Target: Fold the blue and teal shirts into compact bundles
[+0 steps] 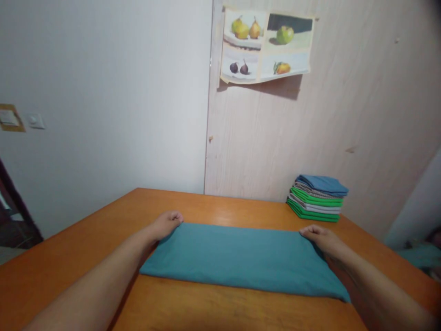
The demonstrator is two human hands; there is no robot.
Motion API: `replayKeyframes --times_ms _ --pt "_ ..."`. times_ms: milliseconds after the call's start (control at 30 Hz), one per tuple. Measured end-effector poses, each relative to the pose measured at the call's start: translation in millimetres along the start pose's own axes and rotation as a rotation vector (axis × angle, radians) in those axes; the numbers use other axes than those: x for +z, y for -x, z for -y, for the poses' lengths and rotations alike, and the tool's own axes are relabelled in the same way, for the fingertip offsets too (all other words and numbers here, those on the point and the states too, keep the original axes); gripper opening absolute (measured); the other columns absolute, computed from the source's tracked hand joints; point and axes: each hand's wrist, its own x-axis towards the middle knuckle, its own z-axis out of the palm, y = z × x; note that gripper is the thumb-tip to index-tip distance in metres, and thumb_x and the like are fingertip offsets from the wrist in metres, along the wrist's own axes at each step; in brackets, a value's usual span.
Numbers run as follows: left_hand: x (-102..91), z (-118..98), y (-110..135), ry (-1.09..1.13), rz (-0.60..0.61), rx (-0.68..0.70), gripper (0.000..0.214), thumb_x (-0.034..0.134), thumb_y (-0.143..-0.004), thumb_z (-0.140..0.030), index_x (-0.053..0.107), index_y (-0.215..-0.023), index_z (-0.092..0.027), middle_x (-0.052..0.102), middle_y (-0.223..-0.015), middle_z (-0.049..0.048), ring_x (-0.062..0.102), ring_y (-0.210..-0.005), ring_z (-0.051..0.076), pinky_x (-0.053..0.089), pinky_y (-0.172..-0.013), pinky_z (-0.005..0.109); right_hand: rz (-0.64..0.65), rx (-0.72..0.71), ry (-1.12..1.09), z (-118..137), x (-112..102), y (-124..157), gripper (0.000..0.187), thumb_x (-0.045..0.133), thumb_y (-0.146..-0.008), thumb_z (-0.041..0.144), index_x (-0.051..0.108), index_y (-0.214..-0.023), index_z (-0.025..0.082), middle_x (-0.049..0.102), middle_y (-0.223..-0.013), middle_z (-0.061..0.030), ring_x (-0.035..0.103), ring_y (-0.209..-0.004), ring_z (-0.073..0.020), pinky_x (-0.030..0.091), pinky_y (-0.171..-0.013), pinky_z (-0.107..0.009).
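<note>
— How much is done?
— The blue-green cloth (241,257) is laid in the middle of the table (86,248), folded into a long strip. Its far corners are pinched by the left hand (167,224) and the right hand (322,239)
— What is left?
— It is likely not yet folded small like the pile (317,197) at the far right corner

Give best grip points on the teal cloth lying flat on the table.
Probably the two far corners, pinched from the short ends: the teal cloth lies flat as a long strip, and the left hand and right hand sit right at those corners.
</note>
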Motion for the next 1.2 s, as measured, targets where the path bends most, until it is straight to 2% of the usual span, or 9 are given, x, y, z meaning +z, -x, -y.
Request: replayKeyframes --times_ms 200,400,533,667,767,867,1000,1100,1200 --pt "18.1 -41 7 -0.150 -0.097 0.106 0.029 0.048 -0.088 -0.045 0.065 -0.088 -0.020 0.068 -0.095 0.0097 0.061 -0.094 0.027 0.043 -0.086 0.037 -0.177 -0.091 0.306 29 4 4 0.033 0.056 -0.082 0.051 0.069 -0.084 0.021 0.073 -0.081 -0.0082 0.067 -0.079 -0.0270 0.050 -0.069 -0.038" --pt "67.5 -104 29 -0.301 0.068 0.362 0.057 0.031 -0.099 -0.056 0.055 -0.138 -0.022 0.050 -0.149 0.0123 0.042 -0.139 0.031 0.025 -0.115 0.050 0.140 -0.359 0.435 87 63 40 0.058 0.037 -0.096 0.058 0.066 -0.125 0.017 0.063 -0.135 -0.0135 0.056 -0.128 -0.0304 0.039 -0.109 -0.043" --pt "86.8 -106 39 -0.392 0.256 0.322 0.073 0.027 -0.093 -0.072 0.036 -0.153 -0.030 0.026 -0.163 0.0090 0.020 -0.149 0.037 0.009 -0.116 0.065 0.370 -0.370 0.496 81 98 59 0.078 0.039 -0.091 0.071 0.042 -0.150 0.021 0.035 -0.158 -0.0115 0.027 -0.148 -0.0340 0.019 -0.120 -0.054" --pt "89.7 -96 42 -0.414 0.287 0.297 0.078 0.028 -0.091 -0.076 0.031 -0.155 -0.031 0.022 -0.164 0.0088 0.020 -0.149 0.038 0.008 -0.116 0.065 0.404 -0.331 0.484 72 102 64 0.081 0.038 -0.091 0.073 0.035 -0.154 0.021 0.030 -0.160 -0.0124 0.023 -0.149 -0.0340 0.014 -0.120 -0.056" --pt "89.9 -93 41 -0.427 0.279 0.292 0.078 0.027 -0.091 -0.076 0.031 -0.155 -0.031 0.022 -0.163 0.0089 0.021 -0.149 0.037 0.008 -0.117 0.064 0.376 -0.346 0.372 74 89 62 0.077 0.042 -0.091 0.070 0.046 -0.148 0.018 0.037 -0.157 -0.0137 0.031 -0.146 -0.0326 0.021 -0.120 -0.051" --pt "92.3 -90 38 -0.431 0.270 0.304 0.077 0.029 -0.091 -0.075 0.031 -0.155 -0.032 0.022 -0.164 0.0085 0.023 -0.148 0.037 0.010 -0.116 0.064 0.177 -0.293 0.178 70 56 56 0.059 0.048 -0.091 0.062 0.063 -0.129 0.019 0.057 -0.142 -0.0113 0.049 -0.134 -0.0286 0.033 -0.115 -0.044" --pt "96.2 -85 34 -0.434 0.253 0.329 0.075 0.031 -0.091 -0.074 0.030 -0.155 -0.034 0.021 -0.164 0.0078 0.024 -0.148 0.038 0.011 -0.116 0.064 -0.089 -0.064 0.113 46 -7 57 0.044 0.044 -0.089 0.055 0.068 -0.099 0.019 0.072 -0.106 -0.0099 0.066 -0.100 -0.0250 0.052 -0.085 -0.036" --pt "97.0 -84 32 -0.445 0.256 0.323 0.076 0.030 -0.091 -0.074 0.030 -0.155 -0.032 0.021 -0.164 0.0079 0.024 -0.148 0.038 0.011 -0.116 0.065 -0.112 0.100 0.116 23 -41 76 0.036 0.047 -0.084 0.051 0.059 -0.070 0.020 0.063 -0.063 -0.0036 0.058 -0.058 -0.0169 0.044 -0.053 -0.028" --pt "96.3 -87 32 -0.459 0.257 0.314 0.078 0.029 -0.091 -0.075 0.031 -0.155 -0.031 0.022 -0.163 0.0078 0.024 -0.148 0.038 0.012 -0.116 0.065 -0.009 0.196 0.098 3 -48 106 0.033 0.055 -0.076 0.049 0.052 -0.059 0.022 0.049 -0.047 0.0022 0.042 -0.041 -0.0110 0.031 -0.042 -0.025"
